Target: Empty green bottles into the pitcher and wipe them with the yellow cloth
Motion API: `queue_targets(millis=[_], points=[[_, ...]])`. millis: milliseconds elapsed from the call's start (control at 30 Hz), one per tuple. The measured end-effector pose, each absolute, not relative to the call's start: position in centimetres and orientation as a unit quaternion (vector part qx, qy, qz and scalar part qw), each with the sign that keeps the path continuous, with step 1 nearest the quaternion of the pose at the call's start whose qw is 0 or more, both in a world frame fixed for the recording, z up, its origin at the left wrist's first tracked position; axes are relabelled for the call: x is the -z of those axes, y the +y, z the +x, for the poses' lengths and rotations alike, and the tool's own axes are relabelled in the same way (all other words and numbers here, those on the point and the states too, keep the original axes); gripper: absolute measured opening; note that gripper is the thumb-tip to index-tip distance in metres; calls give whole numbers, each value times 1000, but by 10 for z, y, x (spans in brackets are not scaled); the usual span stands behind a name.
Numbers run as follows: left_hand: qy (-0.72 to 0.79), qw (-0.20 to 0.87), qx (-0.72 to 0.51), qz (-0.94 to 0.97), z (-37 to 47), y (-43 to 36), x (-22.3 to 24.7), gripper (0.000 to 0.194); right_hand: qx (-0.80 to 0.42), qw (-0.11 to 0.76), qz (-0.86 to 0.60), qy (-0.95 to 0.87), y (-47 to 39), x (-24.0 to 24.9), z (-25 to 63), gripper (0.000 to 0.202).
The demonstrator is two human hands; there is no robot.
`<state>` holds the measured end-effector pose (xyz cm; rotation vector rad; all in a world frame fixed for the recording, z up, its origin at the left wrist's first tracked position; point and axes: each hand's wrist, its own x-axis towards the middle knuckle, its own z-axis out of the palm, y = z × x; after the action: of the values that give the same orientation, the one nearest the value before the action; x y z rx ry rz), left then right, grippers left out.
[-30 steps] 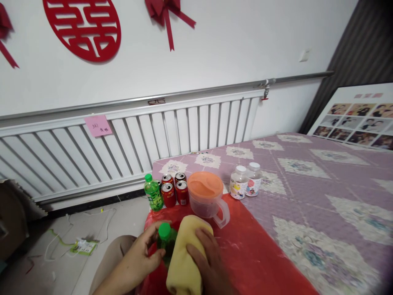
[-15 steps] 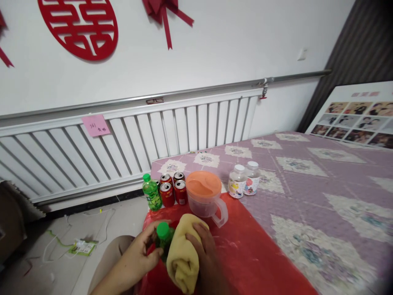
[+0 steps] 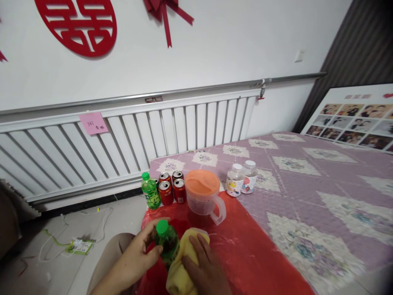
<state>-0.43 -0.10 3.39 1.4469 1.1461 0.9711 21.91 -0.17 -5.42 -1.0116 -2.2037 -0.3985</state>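
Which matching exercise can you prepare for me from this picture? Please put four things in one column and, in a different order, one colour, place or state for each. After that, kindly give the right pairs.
Things
1. cloth
2. jug with a handle
3. paper note
4. white-capped bottles

Descriptions
A. stuck on the radiator
B. covered by an orange lid
C. standing side by side on the purple patterned cover
D. yellow

Right pairs
1-D
2-B
3-A
4-C
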Motion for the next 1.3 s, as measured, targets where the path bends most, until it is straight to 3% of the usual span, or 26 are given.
queue_targets(millis=[333, 667, 900, 1067, 1300], points=[[494, 470, -430, 592, -1, 0, -18, 54, 203, 469, -334, -792, -11, 15, 210, 11], [497, 470, -402, 609, -12, 4, -37, 54, 117, 380, -379, -836, 1, 55, 207, 16], [498, 441, -458, 590, -14, 7, -12, 72, 138, 439, -356, -814, 2, 36, 215, 31], [534, 396, -475, 576, -13, 8, -2, 54, 149, 489, -337, -790, -3, 25, 206, 17], [519, 431, -418, 608, -10, 4, -31, 48, 141, 460, -344, -806, 2, 32, 203, 18]])
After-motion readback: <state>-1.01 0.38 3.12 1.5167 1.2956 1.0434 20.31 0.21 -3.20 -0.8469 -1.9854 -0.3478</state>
